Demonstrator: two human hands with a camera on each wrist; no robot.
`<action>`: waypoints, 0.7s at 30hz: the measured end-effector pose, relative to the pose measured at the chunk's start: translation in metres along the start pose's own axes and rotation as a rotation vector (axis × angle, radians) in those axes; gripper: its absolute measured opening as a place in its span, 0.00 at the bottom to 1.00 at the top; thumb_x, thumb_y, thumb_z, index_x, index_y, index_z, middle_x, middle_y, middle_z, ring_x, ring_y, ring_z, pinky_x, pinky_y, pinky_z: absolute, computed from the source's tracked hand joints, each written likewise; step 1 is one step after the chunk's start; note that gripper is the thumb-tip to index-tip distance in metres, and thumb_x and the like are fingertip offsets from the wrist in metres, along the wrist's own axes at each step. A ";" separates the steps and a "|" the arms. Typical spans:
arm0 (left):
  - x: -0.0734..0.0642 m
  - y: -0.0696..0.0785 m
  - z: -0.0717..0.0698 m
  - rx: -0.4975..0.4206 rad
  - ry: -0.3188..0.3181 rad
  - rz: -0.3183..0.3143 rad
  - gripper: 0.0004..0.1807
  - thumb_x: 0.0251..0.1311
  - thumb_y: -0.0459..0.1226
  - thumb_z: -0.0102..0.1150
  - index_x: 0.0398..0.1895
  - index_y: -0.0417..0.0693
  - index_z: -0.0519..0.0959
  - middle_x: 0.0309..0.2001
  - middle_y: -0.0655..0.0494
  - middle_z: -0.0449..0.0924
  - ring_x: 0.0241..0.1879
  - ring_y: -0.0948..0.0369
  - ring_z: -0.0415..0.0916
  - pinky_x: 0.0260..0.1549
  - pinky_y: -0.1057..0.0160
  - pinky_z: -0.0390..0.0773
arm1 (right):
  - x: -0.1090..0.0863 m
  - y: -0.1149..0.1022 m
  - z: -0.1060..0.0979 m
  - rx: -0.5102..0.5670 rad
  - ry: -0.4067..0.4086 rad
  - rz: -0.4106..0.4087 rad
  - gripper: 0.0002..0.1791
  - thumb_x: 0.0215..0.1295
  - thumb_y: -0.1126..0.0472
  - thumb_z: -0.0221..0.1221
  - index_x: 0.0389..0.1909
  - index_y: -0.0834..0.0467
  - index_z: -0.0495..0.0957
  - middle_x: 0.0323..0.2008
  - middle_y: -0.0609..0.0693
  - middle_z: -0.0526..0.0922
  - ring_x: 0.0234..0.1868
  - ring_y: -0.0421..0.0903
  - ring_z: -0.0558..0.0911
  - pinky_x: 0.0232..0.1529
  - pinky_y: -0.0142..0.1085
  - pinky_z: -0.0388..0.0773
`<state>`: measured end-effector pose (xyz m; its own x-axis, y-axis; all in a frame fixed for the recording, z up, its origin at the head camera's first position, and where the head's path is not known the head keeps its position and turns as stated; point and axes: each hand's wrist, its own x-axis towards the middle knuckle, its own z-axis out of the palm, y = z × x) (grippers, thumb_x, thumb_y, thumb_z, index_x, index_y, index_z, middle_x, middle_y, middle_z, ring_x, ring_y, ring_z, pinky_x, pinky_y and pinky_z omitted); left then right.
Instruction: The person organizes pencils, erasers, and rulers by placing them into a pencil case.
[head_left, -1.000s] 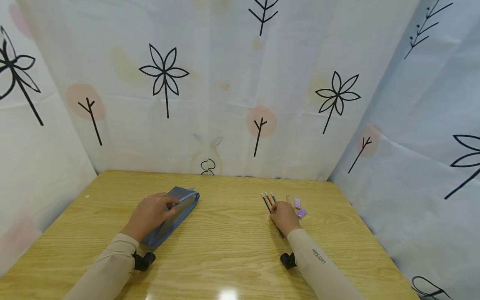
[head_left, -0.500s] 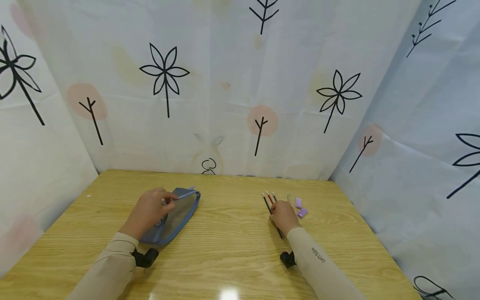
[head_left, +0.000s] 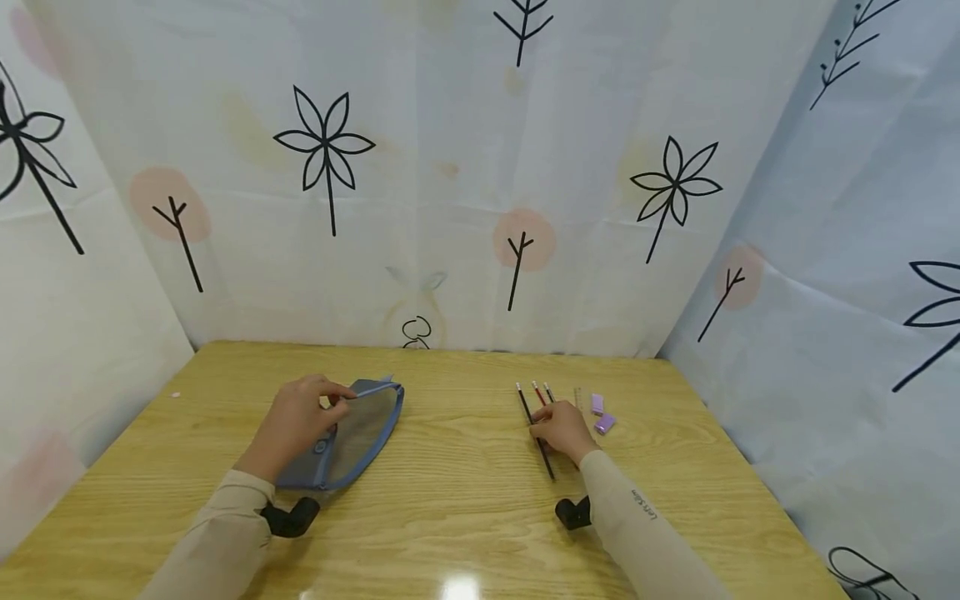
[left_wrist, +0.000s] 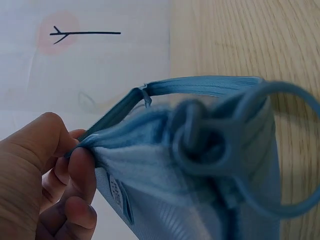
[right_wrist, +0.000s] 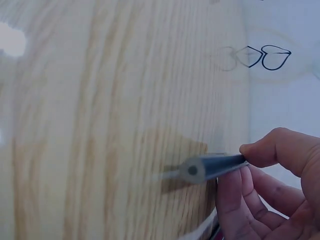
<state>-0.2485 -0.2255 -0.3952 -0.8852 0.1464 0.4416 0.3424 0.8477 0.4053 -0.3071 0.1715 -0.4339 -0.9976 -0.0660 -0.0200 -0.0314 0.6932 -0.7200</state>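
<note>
My left hand point(head_left: 292, 423) pinches the upper edge of a blue zip pencil case point(head_left: 367, 461) between thumb and fingers. The case lies on the left of the table with its mouth spread apart. In the left wrist view a large zip-pull ring point(left_wrist: 280, 87) hangs close to the camera. At the right, my right hand point(head_left: 564, 429) holds a dark pencil point(head_left: 545, 457) between thumb and fingers; its flat end point(right_wrist: 192, 170) faces the right wrist camera. Partly hidden behind that hand lie a red pencil point(head_left: 537, 391) and another dark pencil point(head_left: 549, 390).
Two small purple blocks, perhaps erasers, lie right of the pencils: one purple block point(head_left: 597, 404) behind the other purple block point(head_left: 604, 424). Beside them is a clear narrow strip point(head_left: 577, 397), possibly a ruler. A patterned cloth point(head_left: 450, 208) encloses the wooden table point(head_left: 450, 517) behind and at the sides.
My left hand has pulled the case's edge back, and its mouth has spread wider. The dark pencil in my right hand has shifted left, apart from the other pencils.
</note>
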 end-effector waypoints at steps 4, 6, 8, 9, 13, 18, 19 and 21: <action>-0.001 0.005 0.000 -0.007 0.015 -0.019 0.09 0.60 0.33 0.60 0.39 0.48 0.88 0.31 0.56 0.78 0.18 0.68 0.69 0.17 0.67 0.68 | -0.001 0.000 0.000 0.110 -0.028 0.044 0.15 0.61 0.68 0.62 0.48 0.68 0.81 0.34 0.56 0.84 0.25 0.43 0.81 0.27 0.36 0.82; -0.001 0.008 0.001 -0.015 0.020 -0.034 0.09 0.61 0.33 0.59 0.39 0.48 0.88 0.31 0.55 0.77 0.18 0.68 0.69 0.16 0.67 0.68 | -0.002 0.000 -0.001 0.197 -0.057 0.080 0.16 0.62 0.68 0.61 0.50 0.69 0.80 0.36 0.57 0.83 0.27 0.43 0.82 0.29 0.37 0.83; -0.002 0.011 0.002 -0.037 0.024 -0.053 0.09 0.61 0.33 0.59 0.39 0.47 0.88 0.31 0.53 0.77 0.17 0.69 0.71 0.15 0.67 0.69 | -0.003 -0.001 -0.003 0.296 -0.093 0.123 0.17 0.63 0.68 0.60 0.52 0.70 0.79 0.38 0.58 0.83 0.29 0.42 0.81 0.31 0.37 0.83; -0.003 0.012 0.003 -0.049 0.026 -0.064 0.09 0.62 0.33 0.58 0.40 0.46 0.88 0.32 0.53 0.78 0.17 0.69 0.72 0.15 0.67 0.69 | -0.005 -0.002 -0.003 0.350 -0.114 0.145 0.18 0.64 0.68 0.59 0.54 0.71 0.77 0.38 0.58 0.83 0.29 0.42 0.81 0.31 0.36 0.83; -0.005 0.016 0.004 -0.086 0.039 -0.102 0.09 0.62 0.34 0.59 0.39 0.45 0.87 0.33 0.51 0.81 0.18 0.69 0.75 0.14 0.66 0.71 | -0.008 -0.005 -0.005 0.512 -0.182 0.216 0.21 0.66 0.68 0.59 0.59 0.71 0.73 0.35 0.56 0.82 0.27 0.40 0.80 0.31 0.34 0.83; -0.004 0.019 0.005 -0.109 0.030 -0.146 0.08 0.61 0.36 0.60 0.38 0.46 0.87 0.32 0.54 0.83 0.18 0.68 0.77 0.13 0.65 0.70 | -0.006 0.000 -0.003 0.638 -0.234 0.252 0.23 0.67 0.68 0.58 0.62 0.69 0.70 0.35 0.51 0.81 0.29 0.39 0.79 0.32 0.32 0.81; -0.005 0.020 0.006 -0.116 0.024 -0.158 0.08 0.61 0.36 0.60 0.38 0.46 0.87 0.31 0.55 0.84 0.18 0.67 0.78 0.13 0.65 0.70 | -0.006 0.001 -0.003 0.660 -0.238 0.257 0.23 0.67 0.68 0.58 0.62 0.69 0.70 0.35 0.50 0.81 0.29 0.39 0.79 0.32 0.32 0.81; -0.005 0.021 0.006 -0.126 0.021 -0.173 0.08 0.61 0.36 0.61 0.37 0.46 0.87 0.29 0.55 0.85 0.18 0.66 0.78 0.12 0.64 0.69 | -0.006 0.003 -0.001 0.689 -0.239 0.262 0.23 0.67 0.68 0.58 0.62 0.69 0.71 0.35 0.49 0.81 0.29 0.39 0.79 0.32 0.31 0.80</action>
<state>-0.2387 -0.2054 -0.3935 -0.9279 -0.0076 0.3728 0.2237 0.7884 0.5730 -0.3016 0.1751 -0.4353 -0.9244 -0.1686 -0.3421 0.3273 0.1097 -0.9385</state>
